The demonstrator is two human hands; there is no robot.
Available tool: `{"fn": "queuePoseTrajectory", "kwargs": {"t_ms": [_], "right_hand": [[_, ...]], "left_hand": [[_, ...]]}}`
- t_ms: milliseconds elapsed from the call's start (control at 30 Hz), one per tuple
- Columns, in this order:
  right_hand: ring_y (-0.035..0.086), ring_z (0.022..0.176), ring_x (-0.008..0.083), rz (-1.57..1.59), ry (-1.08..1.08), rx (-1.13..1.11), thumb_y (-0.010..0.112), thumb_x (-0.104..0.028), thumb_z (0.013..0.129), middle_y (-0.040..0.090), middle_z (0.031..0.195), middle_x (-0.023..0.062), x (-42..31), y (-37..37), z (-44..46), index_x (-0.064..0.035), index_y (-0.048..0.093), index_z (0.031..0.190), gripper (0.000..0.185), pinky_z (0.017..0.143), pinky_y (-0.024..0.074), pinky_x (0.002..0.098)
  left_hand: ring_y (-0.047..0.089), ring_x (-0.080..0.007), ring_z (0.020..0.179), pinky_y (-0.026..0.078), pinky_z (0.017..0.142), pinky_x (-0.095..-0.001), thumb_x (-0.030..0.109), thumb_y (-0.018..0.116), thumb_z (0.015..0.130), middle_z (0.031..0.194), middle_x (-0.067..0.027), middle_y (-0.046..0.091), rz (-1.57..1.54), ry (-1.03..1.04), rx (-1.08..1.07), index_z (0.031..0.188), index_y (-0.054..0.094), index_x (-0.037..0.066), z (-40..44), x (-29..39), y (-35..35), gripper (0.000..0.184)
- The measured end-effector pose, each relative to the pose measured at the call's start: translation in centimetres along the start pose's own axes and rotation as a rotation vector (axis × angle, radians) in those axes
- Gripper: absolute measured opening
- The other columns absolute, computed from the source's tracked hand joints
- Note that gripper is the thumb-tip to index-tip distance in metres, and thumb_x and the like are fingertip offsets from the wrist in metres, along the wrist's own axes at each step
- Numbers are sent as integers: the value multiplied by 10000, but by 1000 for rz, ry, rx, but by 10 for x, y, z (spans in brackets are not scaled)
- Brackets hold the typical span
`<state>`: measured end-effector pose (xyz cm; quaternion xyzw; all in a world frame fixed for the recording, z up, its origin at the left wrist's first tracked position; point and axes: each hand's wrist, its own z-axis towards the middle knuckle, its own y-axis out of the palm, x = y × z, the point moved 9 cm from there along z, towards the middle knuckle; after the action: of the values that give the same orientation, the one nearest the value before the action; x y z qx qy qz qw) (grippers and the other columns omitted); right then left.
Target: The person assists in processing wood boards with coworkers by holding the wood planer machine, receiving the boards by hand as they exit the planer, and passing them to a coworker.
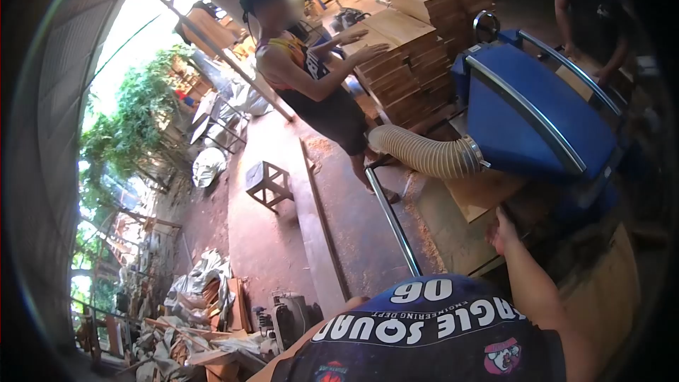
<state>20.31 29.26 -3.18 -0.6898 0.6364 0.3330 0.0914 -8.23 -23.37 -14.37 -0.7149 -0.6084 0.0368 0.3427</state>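
Head view: a blue woodworking machine [537, 110] with bright metal rails is shown, and from it all other places are taken. A flat wooden board [484, 194] is seen partly beneath the machine's near left corner, with the rest of it covered by the housing. Just below that corner, the wearer's right hand [502, 233] is held out toward the board's near edge. Its fingers are seen only in part, close to the wood; whether the board is gripped, touched or only neared cannot be told. The left arm is cut off well below the machine, its hand is out of sight, and the state of those fingers cannot be told.

A ribbed, cream-coloured hose [428, 152] is joined to the machine's near left side by a clamp. Beyond the hose, to the machine's left, wooden boards [407, 85] are stacked in tall piles, and both hands of a co-worker [304, 74] are held at the top of one pile. On the machine's far right side, another person [590, 21] is seen in shadow. A stool [269, 182] and a long plank [315, 226] are placed well to the machine's left, and farther below them scrap wood and sheeting [201, 343] are heaped.
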Motion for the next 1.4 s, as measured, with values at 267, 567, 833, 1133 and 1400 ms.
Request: {"fn": "queuePoseTrajectory", "kwargs": {"t_ms": [267, 567, 833, 1133, 1400], "right_hand": [[699, 1066, 302, 167, -295, 131, 628, -254, 1023, 692, 1222, 146, -15, 22, 69, -59, 624, 1327, 360, 857, 618, 517], [746, 875, 272, 140, -86, 268, 715, -415, 1014, 717, 1103, 99, -19, -14, 98, -95, 632, 1296, 435, 735, 654, 456], [740, 919, 242, 306, -92, 32, 750, -422, 988, 715, 1159, 70, -27, 19, 63, -109, 660, 1264, 427, 721, 653, 415], [739, 864, 215, 364, -109, 89, 795, -394, 950, 744, 1058, 45, -21, 27, 71, -122, 676, 1237, 414, 710, 643, 387], [739, 868, 194, 348, -130, 167, 794, -409, 954, 745, 1069, 30, -23, 13, 78, -134, 669, 1246, 420, 694, 633, 375]], "left_hand": [[736, -331, 1055, 605, 911, -408, 307, 783, 859, 1213, -201, 725, 292, 244, 102, 1392, 660, 92, 47, 14, -127, 588], [769, -202, 895, 596, 793, -334, 351, 705, 1005, 1095, -158, 785, -232, 164, 250, 1332, 687, -8, 40, 122, -55, 486], [755, -188, 928, 581, 827, -325, 380, 691, 1016, 1090, -147, 788, -252, 116, 194, 1322, 698, -1, 18, 151, -36, 488], [739, -172, 964, 564, 864, -314, 413, 676, 1029, 1086, -136, 791, -280, -33, 215, 1311, 709, 7, 13, 87, -56, 495], [726, -172, 980, 552, 891, -311, 445, 638, 1054, 1090, -125, 791, -341, 141, 236, 1289, 720, 8, -2, 168, -79, 503]]}}
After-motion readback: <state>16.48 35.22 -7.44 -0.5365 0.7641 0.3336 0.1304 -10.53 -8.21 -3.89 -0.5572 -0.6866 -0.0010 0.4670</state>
